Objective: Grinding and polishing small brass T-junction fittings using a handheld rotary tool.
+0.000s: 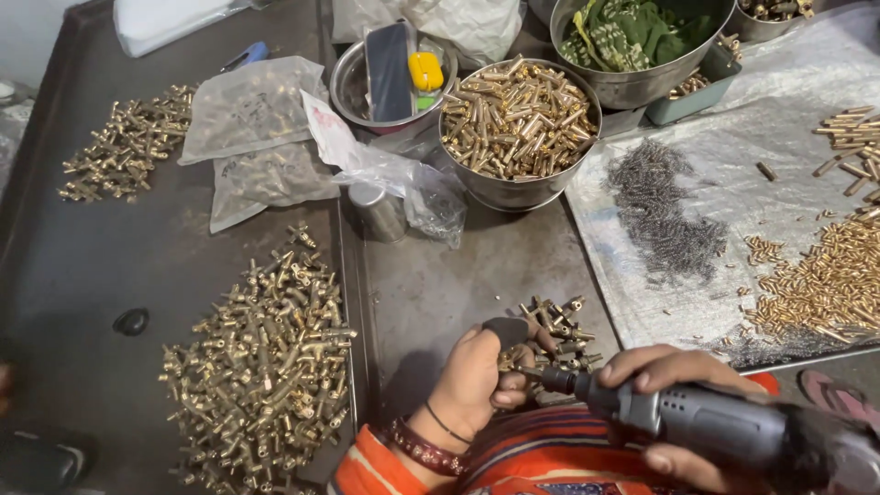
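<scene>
Right hand [674,403] is gripping a grey power driver [706,423], fingers wrapped around its body. Left hand [477,380] is closing on a small brass fitting [510,359] at the driver's tip. Farther off, a steel bowl [519,134] is holding brass pins on the table [440,284].

left hand [477,380] fingers curled, right hand [674,403] closed in a grip

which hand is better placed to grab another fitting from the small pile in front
Left. The left hand sits right at the small pile, though its fingers already pinch a fitting. The right hand is wrapped around the grey driver.
</scene>
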